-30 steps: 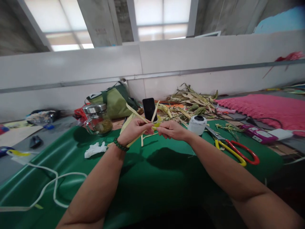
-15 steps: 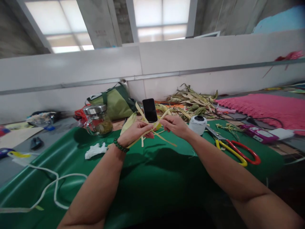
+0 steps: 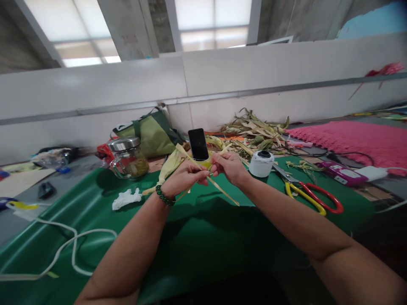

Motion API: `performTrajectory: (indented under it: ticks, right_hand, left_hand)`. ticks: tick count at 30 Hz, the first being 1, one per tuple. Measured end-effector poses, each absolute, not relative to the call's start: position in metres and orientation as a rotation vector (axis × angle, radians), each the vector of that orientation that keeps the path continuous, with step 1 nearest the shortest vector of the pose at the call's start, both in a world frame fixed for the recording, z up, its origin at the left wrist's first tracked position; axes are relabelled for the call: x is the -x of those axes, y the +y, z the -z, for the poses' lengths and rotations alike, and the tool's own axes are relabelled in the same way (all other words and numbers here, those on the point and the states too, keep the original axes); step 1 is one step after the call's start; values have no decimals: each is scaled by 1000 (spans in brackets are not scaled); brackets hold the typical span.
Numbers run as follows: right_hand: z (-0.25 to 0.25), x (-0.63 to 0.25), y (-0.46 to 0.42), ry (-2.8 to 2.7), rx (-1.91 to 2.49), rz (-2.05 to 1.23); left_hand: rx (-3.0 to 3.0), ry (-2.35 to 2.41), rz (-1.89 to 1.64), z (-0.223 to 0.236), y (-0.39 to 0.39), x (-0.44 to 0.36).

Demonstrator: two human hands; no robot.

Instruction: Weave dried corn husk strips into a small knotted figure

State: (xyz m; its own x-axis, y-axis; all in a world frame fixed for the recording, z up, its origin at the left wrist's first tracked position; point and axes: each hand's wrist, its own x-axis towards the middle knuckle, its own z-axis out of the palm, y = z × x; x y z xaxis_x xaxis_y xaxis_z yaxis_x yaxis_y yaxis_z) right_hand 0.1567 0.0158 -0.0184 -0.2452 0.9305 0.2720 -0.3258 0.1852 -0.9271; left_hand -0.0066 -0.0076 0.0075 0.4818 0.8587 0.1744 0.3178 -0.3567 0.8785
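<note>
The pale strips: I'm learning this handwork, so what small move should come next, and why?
Perhaps draw the right hand slightly away to tension the pale strips against the left hand: both pinch them close together, the strips cross there, and one free end slants over the green mat.

Near the body, the green mat seems passable; spool and scissors obstruct outside the right hand.

Brt bkgd windows, dim fg

Left arm and right arm reach inward, left fingers and right fingers pinched close together.
</note>
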Motion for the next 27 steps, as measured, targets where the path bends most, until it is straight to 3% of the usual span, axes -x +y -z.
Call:
performTrajectory:
  ticks: [10,17,24,27]
  right_hand:
    - [13,-162,26,-960,598,-1494]
    - [11,-154,22,-823,575,-1553]
    - [9,-172,19,-1394,870,-1559]
    - [4,-186,22,-1599,947,-1331]
  left_hand:
    - [-1285,649,-1034,-3,8,20]
    - [-1304,697,-1161,10,9,3]
    - [-1439,898,-1339,8,6,0]
    - [-1621,1020,-1281,5,4,1]
